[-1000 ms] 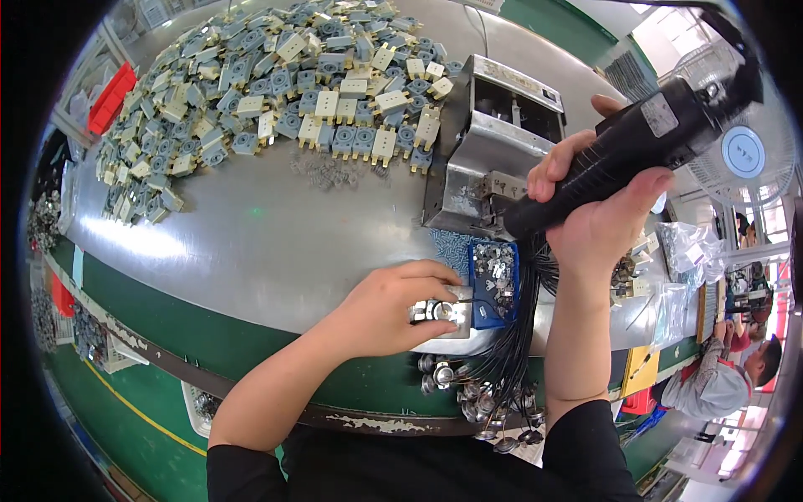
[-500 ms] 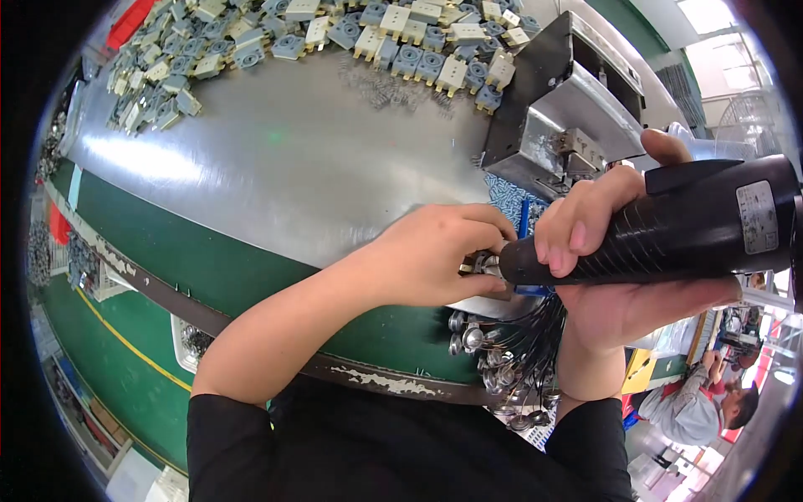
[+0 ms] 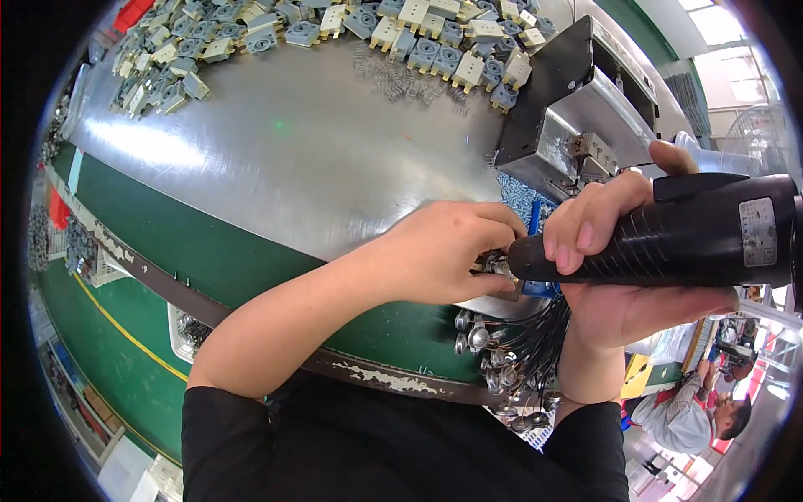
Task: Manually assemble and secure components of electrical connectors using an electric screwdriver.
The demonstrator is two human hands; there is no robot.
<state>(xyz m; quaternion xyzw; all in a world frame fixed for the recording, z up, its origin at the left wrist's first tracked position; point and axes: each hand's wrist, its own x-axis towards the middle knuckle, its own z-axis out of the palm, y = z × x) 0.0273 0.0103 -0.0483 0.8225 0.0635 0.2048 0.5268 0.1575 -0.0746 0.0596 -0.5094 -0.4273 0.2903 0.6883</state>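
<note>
My right hand (image 3: 606, 314) is wrapped around a black electric screwdriver (image 3: 682, 234), which lies level in the picture with its nose pointing left. At that nose, my left hand (image 3: 447, 251) pinches a small metal part (image 3: 497, 265) between thumb and fingers. The hand and the tool's nose cover most of this part, so its full shape is hidden. Just below, several round silver pieces on black wires (image 3: 478, 337) hang in a bundle at the table's edge. Behind the nose are a blue holder (image 3: 536, 219) and a heap of small bluish screws (image 3: 516, 194).
Many grey and cream switch-like blocks (image 3: 422, 54) are heaped along the far side of the metal tabletop (image 3: 276, 167), with loose springs (image 3: 401, 84) beside them. A black and steel box-like fixture (image 3: 548, 96) stands at right. Further right, a person (image 3: 682, 418) sits.
The whole view has shifted a little, so the blocks and fixture appear farther right. Both hands keep their grip, the screwdriver's nose still at the metal part.
</note>
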